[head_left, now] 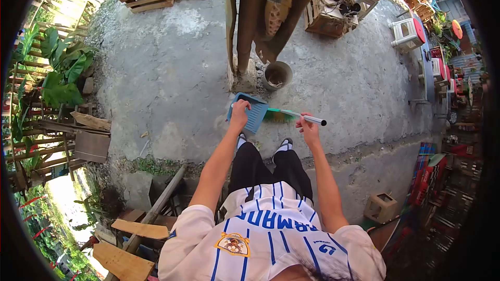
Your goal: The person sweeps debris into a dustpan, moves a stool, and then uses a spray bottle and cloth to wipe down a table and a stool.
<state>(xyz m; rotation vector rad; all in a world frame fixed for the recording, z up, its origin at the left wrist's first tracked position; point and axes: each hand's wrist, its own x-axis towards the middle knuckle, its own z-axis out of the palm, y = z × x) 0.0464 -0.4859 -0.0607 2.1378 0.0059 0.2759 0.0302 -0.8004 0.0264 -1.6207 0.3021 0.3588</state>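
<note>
A blue dustpan (255,117) with a ribbed pan is in my left hand (241,112), whose fingers are closed at its upper left side. My right hand (309,129) is wrapped round the pale handle of a broom (294,114), whose black end points right. The broom's green bristles (278,116) are beside the dustpan's right edge, low over the concrete floor (172,88). Just beyond them stands a grey bucket (271,84) with some dry debris inside. My feet are close below the dustpan and broom.
A thick wooden post (245,31) rises ahead from a concrete base (242,80). Wooden crates (325,23) and red-topped stools (408,34) stand to the right. Leafy plants (62,73) line the left fence. Loose boards (125,260) lie at lower left, a concrete block (380,208) at lower right.
</note>
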